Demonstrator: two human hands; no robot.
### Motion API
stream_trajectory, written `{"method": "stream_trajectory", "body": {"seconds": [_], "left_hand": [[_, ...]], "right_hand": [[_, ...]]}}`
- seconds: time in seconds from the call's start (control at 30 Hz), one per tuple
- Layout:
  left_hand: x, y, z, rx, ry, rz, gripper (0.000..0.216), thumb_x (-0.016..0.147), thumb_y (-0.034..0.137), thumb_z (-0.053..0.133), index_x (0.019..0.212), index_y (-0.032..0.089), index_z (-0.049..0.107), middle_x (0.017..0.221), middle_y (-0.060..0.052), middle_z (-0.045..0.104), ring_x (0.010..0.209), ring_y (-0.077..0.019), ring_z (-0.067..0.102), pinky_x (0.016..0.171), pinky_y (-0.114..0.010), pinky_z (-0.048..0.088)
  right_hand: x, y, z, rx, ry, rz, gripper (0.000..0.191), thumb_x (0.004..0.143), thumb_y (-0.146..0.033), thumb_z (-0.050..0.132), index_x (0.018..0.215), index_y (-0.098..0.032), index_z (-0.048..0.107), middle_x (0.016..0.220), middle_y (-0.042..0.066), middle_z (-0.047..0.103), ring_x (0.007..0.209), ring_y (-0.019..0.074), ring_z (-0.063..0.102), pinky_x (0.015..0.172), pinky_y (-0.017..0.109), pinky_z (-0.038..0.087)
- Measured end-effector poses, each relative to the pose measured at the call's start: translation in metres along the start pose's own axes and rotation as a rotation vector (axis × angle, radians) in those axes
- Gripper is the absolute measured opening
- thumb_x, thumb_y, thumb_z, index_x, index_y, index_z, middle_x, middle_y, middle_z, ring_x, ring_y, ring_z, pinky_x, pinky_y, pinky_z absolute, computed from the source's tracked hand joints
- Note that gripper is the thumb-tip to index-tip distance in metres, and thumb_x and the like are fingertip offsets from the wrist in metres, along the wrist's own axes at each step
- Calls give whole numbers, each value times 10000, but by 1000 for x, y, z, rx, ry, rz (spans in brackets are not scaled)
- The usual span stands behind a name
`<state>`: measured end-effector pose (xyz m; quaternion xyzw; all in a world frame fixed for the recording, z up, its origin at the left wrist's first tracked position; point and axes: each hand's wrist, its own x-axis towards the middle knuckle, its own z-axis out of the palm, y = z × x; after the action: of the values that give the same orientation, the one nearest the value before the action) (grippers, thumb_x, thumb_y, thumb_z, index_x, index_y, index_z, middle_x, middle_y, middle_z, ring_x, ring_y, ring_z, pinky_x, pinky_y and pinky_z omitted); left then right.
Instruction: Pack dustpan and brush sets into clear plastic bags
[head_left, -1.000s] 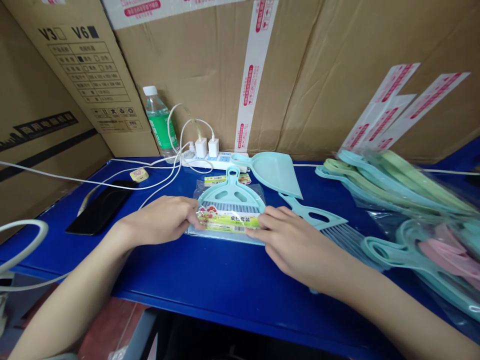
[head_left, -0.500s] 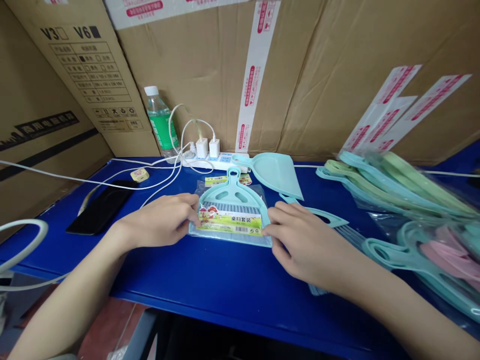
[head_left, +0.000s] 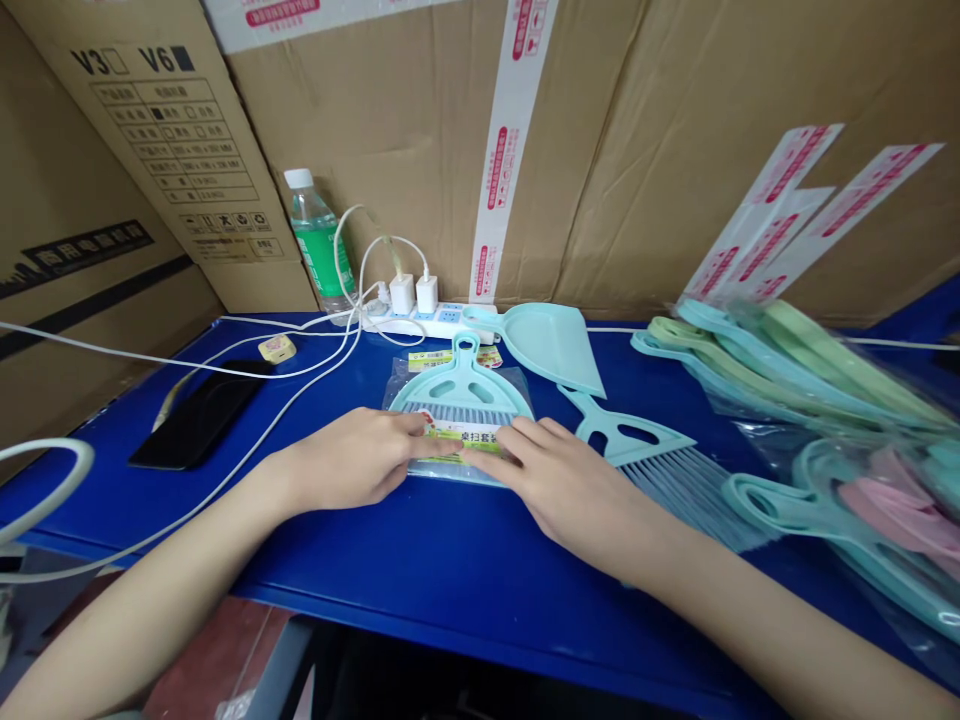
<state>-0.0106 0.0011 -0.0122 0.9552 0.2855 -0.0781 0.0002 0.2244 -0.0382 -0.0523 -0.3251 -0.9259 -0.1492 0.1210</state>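
Observation:
A light-blue dustpan and brush set (head_left: 466,378) lies in a clear plastic bag in front of me, its handle pointing away. Across the bristles runs a printed paper label (head_left: 480,437) in white, yellow and green. From the left, my left hand (head_left: 367,455) rests on this label with its index finger stretched along it. My right hand (head_left: 551,470) touches the label from the other side, index finger also stretched out. The two fingertips nearly meet at the label's middle. Neither hand lifts the set, and some of the other fingers are partly curled or hidden.
Behind the set are a loose light-blue dustpan (head_left: 553,345) and a white power strip (head_left: 442,322). A loose brush (head_left: 660,455) and bagged sets (head_left: 795,360) lie rightward. A bottle (head_left: 322,250), black phone (head_left: 202,415) and cables are leftward. Cardboard boxes (head_left: 600,150) stand behind.
Both my hands have moved inward from the set's side edges onto the label, and now cover much of it. More of the loose brush on the right shows.

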Motion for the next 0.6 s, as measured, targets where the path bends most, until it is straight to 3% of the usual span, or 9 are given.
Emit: {"method": "stream_trajectory", "body": {"seconds": [0.33, 0.6], "left_hand": [[-5, -3, -11, 4, -5, -54, 460, 838, 60, 489, 1164, 321, 683, 1023, -22, 721, 895, -201, 700, 763, -307, 548], [-12, -9, -19, -88, -29, -119, 443, 833, 78, 457, 1078, 322, 735, 952, -2, 728, 818, -156, 690, 691, -242, 505]], "right_hand": [[-1, 2, -11, 33, 5, 90, 175, 773, -50, 586, 842, -163, 702, 778, 53, 635, 800, 219, 532, 684, 327, 371], [-8, 15, -21, 47, -16, 168, 231, 771, -51, 544, 704, -205, 703, 665, 34, 586, 708, 199, 506, 659, 327, 351]]}}
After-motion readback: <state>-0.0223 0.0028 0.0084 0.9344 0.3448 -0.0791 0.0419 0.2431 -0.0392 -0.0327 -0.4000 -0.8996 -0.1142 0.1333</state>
